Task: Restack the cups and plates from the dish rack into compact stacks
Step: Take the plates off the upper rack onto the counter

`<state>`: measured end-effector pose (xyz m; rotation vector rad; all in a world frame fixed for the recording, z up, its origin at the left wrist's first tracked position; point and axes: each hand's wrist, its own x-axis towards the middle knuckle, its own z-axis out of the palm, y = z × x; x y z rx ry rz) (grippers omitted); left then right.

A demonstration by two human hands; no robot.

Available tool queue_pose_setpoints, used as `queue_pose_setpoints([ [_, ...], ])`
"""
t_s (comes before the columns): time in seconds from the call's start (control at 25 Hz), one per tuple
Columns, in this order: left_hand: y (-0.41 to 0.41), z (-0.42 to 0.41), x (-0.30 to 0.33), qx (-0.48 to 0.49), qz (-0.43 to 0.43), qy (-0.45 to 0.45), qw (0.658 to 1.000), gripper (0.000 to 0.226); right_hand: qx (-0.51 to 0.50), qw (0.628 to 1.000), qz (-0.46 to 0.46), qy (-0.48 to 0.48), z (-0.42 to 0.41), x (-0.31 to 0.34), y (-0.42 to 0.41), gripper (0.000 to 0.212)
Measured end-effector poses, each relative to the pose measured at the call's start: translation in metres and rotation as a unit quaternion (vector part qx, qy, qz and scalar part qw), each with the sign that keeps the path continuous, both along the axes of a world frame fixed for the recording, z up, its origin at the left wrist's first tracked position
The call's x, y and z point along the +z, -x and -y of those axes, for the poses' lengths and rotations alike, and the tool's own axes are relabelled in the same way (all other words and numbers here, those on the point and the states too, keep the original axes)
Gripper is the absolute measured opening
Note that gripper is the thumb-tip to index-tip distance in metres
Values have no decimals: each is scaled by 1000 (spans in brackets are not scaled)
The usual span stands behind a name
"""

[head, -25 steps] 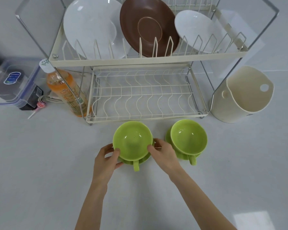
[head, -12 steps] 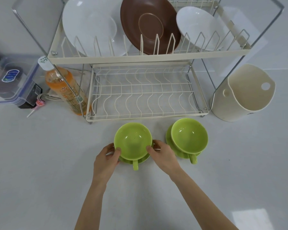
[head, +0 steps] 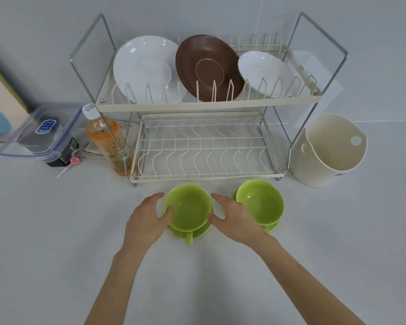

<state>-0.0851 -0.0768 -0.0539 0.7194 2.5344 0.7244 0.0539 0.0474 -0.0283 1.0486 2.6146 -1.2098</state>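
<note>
Both hands, the left hand (head: pixel 148 219) and right hand (head: pixel 234 219), cup the near-left green cup (head: pixel 187 208) on its saucer (head: pixel 198 232) on the bench (head: pixel 56 231), so lift it level and set it squarely into the right cup (head: pixel 260 202).

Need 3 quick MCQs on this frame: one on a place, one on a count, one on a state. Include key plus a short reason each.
1. Where does the orange bottle stand?
A. left of the dish rack
B. inside the cream tub
C. on the lower shelf

2. How many plates stand in the rack's top tier?
A. one
B. three
C. five

3. What is the lower shelf's state?
A. full of cups
B. holds one plate
C. bare wire

Key: 1 A, it stands by the rack's left leg. 2 B, large white plate, brown plate and small white plate. 3 C, only the grid shows.
</note>
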Motion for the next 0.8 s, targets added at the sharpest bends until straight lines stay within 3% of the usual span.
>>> queue_pose_setpoints([
  [0.2, 0, -18, 65, -28, -109, -101, 988, 33, 36, 995, -73, -51, -25, 57, -12, 49],
  [0.36, 5, -43, 130, -46, -219, -168, 960, 29, 33, 984, -133, -115, -56, 112, -18, 42],
  [0.64, 37, -96, 209, -94, -327, -153, 928, 32, 5, 961, -158, -229, -123, 190, -6, 40],
  [0.8, 62, -127, 226, -134, -339, -85, 927, 36, 21, 958, -127, -255, -163, 207, 16, 41],
])
